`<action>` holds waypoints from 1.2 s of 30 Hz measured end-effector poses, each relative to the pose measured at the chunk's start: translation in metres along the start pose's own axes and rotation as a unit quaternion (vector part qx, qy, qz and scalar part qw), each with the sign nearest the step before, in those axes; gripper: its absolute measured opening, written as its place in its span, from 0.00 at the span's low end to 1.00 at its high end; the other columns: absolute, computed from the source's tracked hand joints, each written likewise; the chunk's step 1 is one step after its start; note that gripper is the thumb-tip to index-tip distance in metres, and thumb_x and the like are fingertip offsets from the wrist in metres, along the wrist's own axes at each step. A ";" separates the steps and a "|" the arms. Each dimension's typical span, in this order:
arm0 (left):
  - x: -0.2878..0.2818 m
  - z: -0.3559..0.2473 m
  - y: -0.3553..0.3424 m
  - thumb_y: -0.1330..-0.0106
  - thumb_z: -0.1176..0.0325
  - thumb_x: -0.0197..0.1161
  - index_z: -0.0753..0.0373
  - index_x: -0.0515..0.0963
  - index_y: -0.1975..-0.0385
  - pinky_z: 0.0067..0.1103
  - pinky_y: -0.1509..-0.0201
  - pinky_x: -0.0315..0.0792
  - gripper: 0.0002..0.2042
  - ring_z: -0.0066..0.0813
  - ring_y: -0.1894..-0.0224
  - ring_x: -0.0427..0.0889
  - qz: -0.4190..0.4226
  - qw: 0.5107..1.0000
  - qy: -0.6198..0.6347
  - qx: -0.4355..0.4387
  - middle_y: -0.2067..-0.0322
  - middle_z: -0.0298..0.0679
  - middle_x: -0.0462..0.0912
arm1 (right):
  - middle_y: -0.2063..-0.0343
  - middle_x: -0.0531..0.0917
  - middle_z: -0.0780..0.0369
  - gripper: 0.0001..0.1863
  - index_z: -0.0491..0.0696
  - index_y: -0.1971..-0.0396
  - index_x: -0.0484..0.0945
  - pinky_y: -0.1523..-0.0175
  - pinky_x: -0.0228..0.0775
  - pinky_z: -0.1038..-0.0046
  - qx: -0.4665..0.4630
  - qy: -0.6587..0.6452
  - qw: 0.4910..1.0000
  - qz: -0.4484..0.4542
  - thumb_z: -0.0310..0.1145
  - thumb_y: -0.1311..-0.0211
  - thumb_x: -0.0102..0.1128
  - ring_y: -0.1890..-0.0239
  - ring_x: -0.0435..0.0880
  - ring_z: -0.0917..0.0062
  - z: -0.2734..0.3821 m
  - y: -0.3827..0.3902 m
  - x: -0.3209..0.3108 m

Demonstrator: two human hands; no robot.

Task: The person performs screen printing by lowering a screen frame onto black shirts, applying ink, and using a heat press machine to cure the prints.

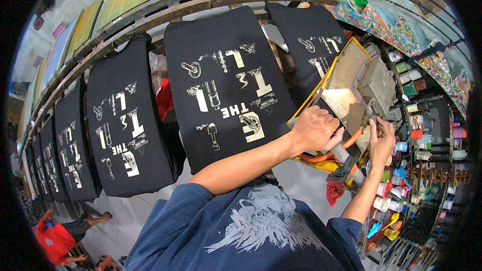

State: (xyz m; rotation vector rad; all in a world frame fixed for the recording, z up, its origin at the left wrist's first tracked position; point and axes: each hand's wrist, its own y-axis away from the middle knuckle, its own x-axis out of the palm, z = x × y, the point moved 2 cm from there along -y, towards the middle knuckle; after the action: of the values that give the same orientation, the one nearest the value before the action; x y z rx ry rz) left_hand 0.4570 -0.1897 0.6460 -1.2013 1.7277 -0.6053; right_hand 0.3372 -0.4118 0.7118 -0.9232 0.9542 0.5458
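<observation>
A boxy metal machine with yellow edges (346,95) stands tilted in front of me at the right, over the edge of a black printed shirt (306,32). My left hand (317,129) is closed in a fist around its grey handle bar (340,151), and an orange hose (321,158) loops just under that hand. My right hand (382,138) is at the machine's right side, fingers curled against a grey metal part; its exact grip is partly hidden. Left of the machine lies a large black shirt (201,115) with cream lettering and bicycle-part drawings.
More black printed shirts (113,125) lie on boards in a row curving left, along a wooden rail (165,7). Shelves with paint tubs (409,75) stand on the right. A red cloth (335,192) hangs below the machine. A person in red (52,241) is at the lower left.
</observation>
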 end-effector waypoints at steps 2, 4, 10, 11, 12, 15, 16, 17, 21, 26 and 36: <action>0.000 0.000 0.000 0.43 0.60 0.68 0.57 0.77 0.87 0.29 0.72 0.70 0.14 0.33 0.81 0.78 0.004 1.000 -0.002 -0.001 0.86 0.36 0.77 | 0.56 0.86 0.54 0.16 0.41 0.53 0.87 0.45 0.75 0.64 0.000 -0.005 1.000 0.001 0.38 0.34 0.72 0.53 0.85 0.59 0.004 0.001 -0.001; 0.000 0.000 0.000 0.43 0.60 0.68 0.57 0.77 0.87 0.29 0.72 0.70 0.14 0.33 0.81 0.78 0.002 1.000 0.001 0.000 0.86 0.35 0.77 | 0.56 0.86 0.53 0.17 0.41 0.53 0.86 0.45 0.75 0.63 -0.009 -0.002 1.000 0.001 0.38 0.33 0.72 0.52 0.85 0.59 0.003 0.001 -0.002; 0.000 0.001 0.001 0.42 0.60 0.69 0.56 0.78 0.86 0.28 0.71 0.69 0.13 0.31 0.79 0.79 -0.018 1.000 0.005 0.005 0.85 0.34 0.77 | 0.54 0.85 0.53 0.20 0.41 0.47 0.83 0.44 0.75 0.63 -0.016 0.004 1.000 0.011 0.38 0.33 0.72 0.51 0.85 0.60 0.005 -0.001 0.002; 0.000 0.001 0.000 0.42 0.61 0.69 0.56 0.78 0.86 0.27 0.71 0.69 0.13 0.30 0.78 0.79 -0.029 1.000 0.009 0.009 0.85 0.34 0.77 | 0.54 0.86 0.53 0.21 0.41 0.46 0.83 0.44 0.74 0.63 -0.004 0.006 1.000 0.024 0.38 0.33 0.72 0.51 0.85 0.60 0.007 -0.003 0.001; -0.003 0.001 0.000 0.42 0.61 0.70 0.56 0.77 0.85 0.27 0.71 0.69 0.13 0.30 0.78 0.79 -0.039 0.999 0.013 0.013 0.85 0.33 0.77 | 0.53 0.86 0.53 0.22 0.41 0.46 0.82 0.44 0.74 0.63 0.010 0.007 0.999 0.037 0.38 0.33 0.72 0.50 0.85 0.60 0.009 -0.002 0.002; -0.017 0.011 0.010 0.35 0.66 0.70 0.59 0.84 0.73 0.30 0.61 0.76 0.06 0.32 0.66 0.84 0.003 0.991 0.127 -0.032 0.72 0.35 0.86 | 0.48 0.84 0.52 0.24 0.42 0.41 0.79 0.39 0.72 0.62 -0.005 -0.016 0.999 0.031 0.39 0.31 0.69 0.46 0.82 0.59 -0.002 0.000 0.006; -0.022 0.017 0.015 0.34 0.67 0.69 0.59 0.86 0.69 0.31 0.57 0.79 0.04 0.33 0.62 0.86 0.006 0.983 0.173 -0.055 0.68 0.36 0.88 | 0.47 0.84 0.52 0.24 0.42 0.40 0.79 0.38 0.71 0.62 -0.009 -0.023 0.999 0.027 0.40 0.30 0.69 0.45 0.82 0.58 -0.004 -0.001 0.007; -0.033 0.024 0.025 0.33 0.71 0.69 0.60 0.86 0.54 0.33 0.42 0.80 0.09 0.39 0.48 0.87 -0.026 0.978 0.201 -0.054 0.55 0.39 0.89 | 0.45 0.82 0.51 0.25 0.42 0.38 0.77 0.35 0.70 0.61 -0.008 -0.019 0.999 0.041 0.40 0.28 0.67 0.43 0.80 0.58 -0.007 -0.001 0.008; -0.118 0.069 0.086 0.41 0.88 0.62 0.63 0.80 0.42 0.35 0.38 0.79 0.26 0.48 0.45 0.85 -0.014 0.963 0.096 -0.251 0.46 0.48 0.85 | 0.43 0.81 0.50 0.25 0.41 0.36 0.75 0.33 0.68 0.61 0.020 -0.037 0.998 0.041 0.39 0.26 0.64 0.40 0.80 0.59 -0.010 0.002 0.006; -0.196 0.115 0.175 0.30 0.39 0.62 0.63 0.66 0.26 0.64 0.23 0.40 0.41 0.74 0.21 0.40 0.142 0.826 -0.387 -0.385 0.23 0.67 0.46 | 0.41 0.81 0.49 0.24 0.40 0.36 0.75 0.32 0.67 0.61 -0.016 -0.054 0.998 0.030 0.39 0.24 0.62 0.37 0.78 0.58 -0.006 0.001 0.008; -0.194 0.117 0.191 0.30 0.34 0.58 0.59 0.73 0.29 0.61 0.21 0.37 0.39 0.72 0.20 0.37 0.178 0.815 -0.405 -0.374 0.23 0.68 0.45 | 0.48 0.82 0.56 0.24 0.45 0.34 0.76 0.41 0.71 0.67 -0.021 -0.048 0.999 0.011 0.40 0.24 0.61 0.50 0.80 0.68 -0.015 0.001 0.009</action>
State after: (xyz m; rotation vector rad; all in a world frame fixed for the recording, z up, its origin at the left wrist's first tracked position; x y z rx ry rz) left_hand 0.4929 0.0758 0.5188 -1.3042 1.3533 0.8175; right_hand 0.3338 -0.4242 0.6998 -0.9155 0.8695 0.6259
